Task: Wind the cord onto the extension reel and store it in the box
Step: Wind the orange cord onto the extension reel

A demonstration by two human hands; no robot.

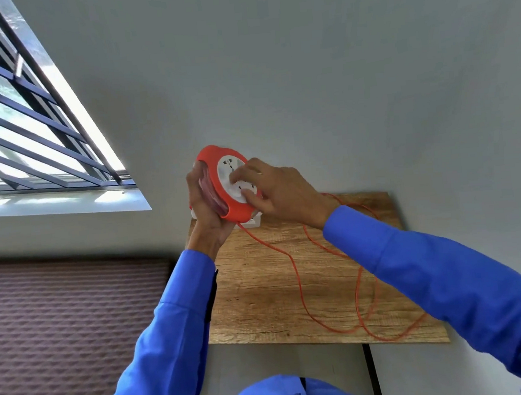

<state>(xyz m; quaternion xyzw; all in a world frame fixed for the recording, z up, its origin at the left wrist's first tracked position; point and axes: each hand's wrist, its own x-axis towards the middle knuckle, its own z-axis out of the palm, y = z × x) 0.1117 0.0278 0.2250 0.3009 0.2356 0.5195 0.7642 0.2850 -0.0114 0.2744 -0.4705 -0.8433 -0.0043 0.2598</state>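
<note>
The small wood-grain table top [261, 291] set against the grey wall is the landmark. Over its far left corner, lifted clear of it, the round orange plastic extension reel with a white socket face [220, 182] is held up. The thin orange cord [298, 288] hangs from the reel's underside and lies in several loose loops across the table's right half, so winding looks partly done at best. The left hand [203, 208] is wrapped closed around the reel's rim. The right hand [279, 192] has curled fingers pressed on the white face, likely turning it. A white object behind the reel is unclear. No box identifiable; storing remains.
</note>
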